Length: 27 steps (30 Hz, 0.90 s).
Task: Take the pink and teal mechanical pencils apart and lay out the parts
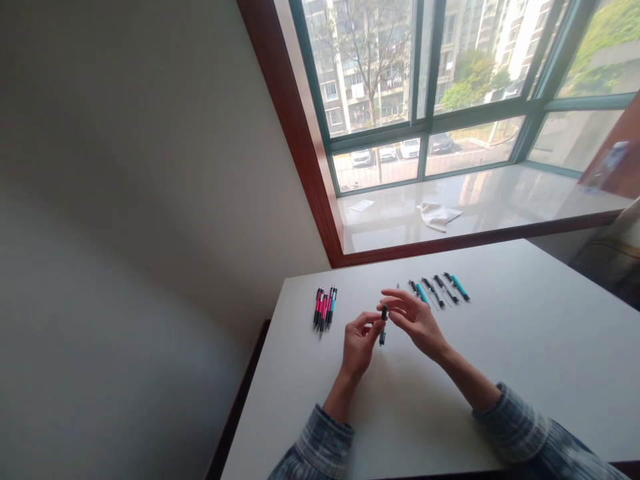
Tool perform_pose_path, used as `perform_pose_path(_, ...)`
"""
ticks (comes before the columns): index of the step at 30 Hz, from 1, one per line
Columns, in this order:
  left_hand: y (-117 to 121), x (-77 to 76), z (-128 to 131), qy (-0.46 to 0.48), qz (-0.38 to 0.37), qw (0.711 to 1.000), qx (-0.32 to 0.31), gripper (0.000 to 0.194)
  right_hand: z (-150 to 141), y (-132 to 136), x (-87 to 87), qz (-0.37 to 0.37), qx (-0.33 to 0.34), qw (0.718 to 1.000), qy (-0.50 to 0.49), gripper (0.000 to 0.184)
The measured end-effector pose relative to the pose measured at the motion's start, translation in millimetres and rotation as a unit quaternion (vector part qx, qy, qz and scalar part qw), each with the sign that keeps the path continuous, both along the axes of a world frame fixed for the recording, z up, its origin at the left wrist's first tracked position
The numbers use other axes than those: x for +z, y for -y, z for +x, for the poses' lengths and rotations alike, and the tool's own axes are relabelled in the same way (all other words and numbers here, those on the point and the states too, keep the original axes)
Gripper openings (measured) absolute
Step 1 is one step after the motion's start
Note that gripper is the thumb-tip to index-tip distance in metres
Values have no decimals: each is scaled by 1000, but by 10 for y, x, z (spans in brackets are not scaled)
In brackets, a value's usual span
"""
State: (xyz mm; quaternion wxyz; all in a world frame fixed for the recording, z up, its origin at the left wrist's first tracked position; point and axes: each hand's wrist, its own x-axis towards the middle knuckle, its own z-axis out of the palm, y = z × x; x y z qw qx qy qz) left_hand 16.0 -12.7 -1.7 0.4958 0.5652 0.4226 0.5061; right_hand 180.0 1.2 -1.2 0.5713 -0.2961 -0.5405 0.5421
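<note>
Between the thumb and fingers of my left hand [359, 341] is a pen [384, 312] held roughly upright, its black end showing above the thumb. A dark piece with a clip [383, 337] shows below the thumb; whether it is joined to the held part I cannot tell. My right hand [417, 323] hovers just to the right with fingers apart, its fingertips very near the black end. Beyond it lie several black and turquoise pen parts [460, 288] in a row, with thin refills among them. A small silvery tip [399, 285] rests past my right fingers.
Several pink, turquoise and black pens [324, 310] lie bunched on the left of the white table [300, 393]. The far table edge meets a wood-framed window sill [385, 230] with a white cloth [440, 215] on it. A plain wall [150, 233] stands left.
</note>
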Motion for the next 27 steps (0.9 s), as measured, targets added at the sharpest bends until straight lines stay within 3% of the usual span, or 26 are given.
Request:
perform_pose_path(11, -1, -17, -12, -3, 0, 1000, -1, 33, 2, 2, 10, 13, -8, 1000, 16, 47)
perform_pose_path(27, -24, -46, -10, 5, -7, 1000, -5, 37, -22, 35, 61, 31, -38, 998, 37, 35)
